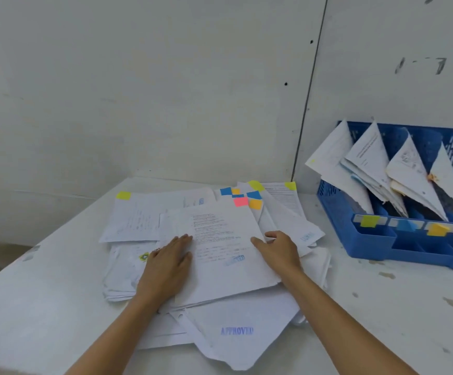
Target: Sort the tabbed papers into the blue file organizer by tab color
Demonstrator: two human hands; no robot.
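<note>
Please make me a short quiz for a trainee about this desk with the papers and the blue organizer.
1. True or false: the left hand lies flat on the paper pile.
2. The blue file organizer stands: A) left of the pile, B) right of it, C) on top of it.
3. Fill in: its front labels run, left to right, yellow, blue, ___, pink.
Key: 1 true; 2 B; 3 orange.

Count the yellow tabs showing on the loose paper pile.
3. One yellow tab at the far-left corner of the paper pile, a second at its far middle, a third just right of that. Buried sheets may hide more.
</note>
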